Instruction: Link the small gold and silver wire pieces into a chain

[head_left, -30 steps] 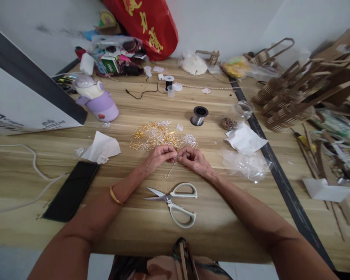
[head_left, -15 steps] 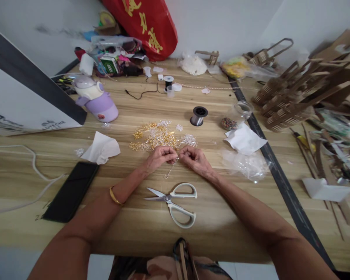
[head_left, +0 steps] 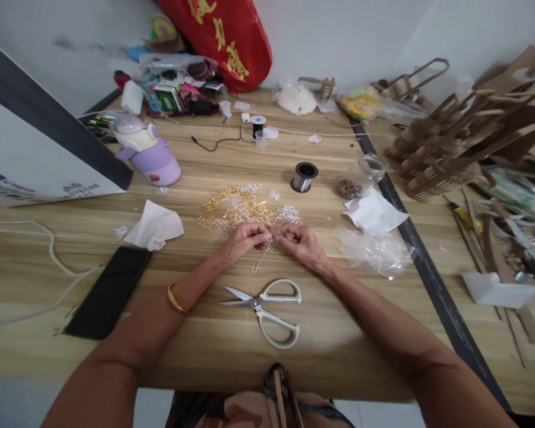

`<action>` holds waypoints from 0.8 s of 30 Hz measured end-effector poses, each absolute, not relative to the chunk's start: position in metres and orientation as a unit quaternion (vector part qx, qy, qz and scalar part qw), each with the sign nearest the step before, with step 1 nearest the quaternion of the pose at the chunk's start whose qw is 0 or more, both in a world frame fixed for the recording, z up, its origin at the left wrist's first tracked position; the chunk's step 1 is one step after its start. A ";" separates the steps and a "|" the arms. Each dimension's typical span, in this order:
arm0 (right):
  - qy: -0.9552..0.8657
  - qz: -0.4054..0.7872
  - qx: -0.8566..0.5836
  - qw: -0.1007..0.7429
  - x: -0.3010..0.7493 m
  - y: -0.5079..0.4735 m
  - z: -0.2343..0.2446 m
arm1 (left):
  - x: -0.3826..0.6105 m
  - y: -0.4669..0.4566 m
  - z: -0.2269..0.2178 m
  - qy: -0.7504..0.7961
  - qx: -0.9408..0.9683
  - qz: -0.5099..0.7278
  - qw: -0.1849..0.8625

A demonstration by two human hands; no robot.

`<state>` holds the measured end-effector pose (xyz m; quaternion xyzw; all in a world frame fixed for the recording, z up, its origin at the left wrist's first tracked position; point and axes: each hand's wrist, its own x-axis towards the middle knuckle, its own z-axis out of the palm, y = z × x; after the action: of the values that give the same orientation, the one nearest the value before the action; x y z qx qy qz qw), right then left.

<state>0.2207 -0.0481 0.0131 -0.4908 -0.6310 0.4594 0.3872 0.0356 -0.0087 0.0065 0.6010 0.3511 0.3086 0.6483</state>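
My left hand (head_left: 243, 240) and my right hand (head_left: 301, 242) meet at the middle of the wooden table (head_left: 232, 351), both with fingers pinched together. Between them hangs a thin silver chain (head_left: 261, 259), its loose end resting on the wood. Just beyond my fingers lies a pile of gold and silver jewellery findings (head_left: 238, 208). White-handled scissors (head_left: 267, 306) lie open below my hands. A gold bangle (head_left: 175, 299) is on my left wrist.
A black phone (head_left: 110, 291) and crumpled tissue (head_left: 156, 226) lie left. A spool of wire (head_left: 304, 176), a glass jar with beads (head_left: 361, 177), white paper (head_left: 373, 214) and a clear plastic bag (head_left: 377, 252) lie right. A purple bottle (head_left: 147, 151) stands far left.
My right hand has shifted very slightly to the right; the chain still hangs between both hands. Nothing else has moved.
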 end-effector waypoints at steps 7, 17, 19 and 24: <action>-0.664 0.419 -0.487 0.383 0.222 -0.049 0.011 | 0.036 -0.008 0.005 0.352 0.608 0.309 0.641; -0.722 0.304 -0.496 0.375 0.222 -0.050 0.008 | 0.037 -0.009 0.005 0.354 0.619 0.316 0.626; -0.724 0.304 -0.493 0.374 0.222 -0.049 0.006 | 0.037 -0.009 0.005 0.359 0.617 0.319 0.623; -0.709 0.270 -0.500 0.418 0.226 -0.047 0.011 | 0.036 -0.008 0.005 0.375 0.615 0.337 0.607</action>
<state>0.2263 -0.0467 0.0108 -0.4996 -0.7088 0.2704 0.4181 0.0356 -0.0076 0.0045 0.6149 0.3750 0.3368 0.6065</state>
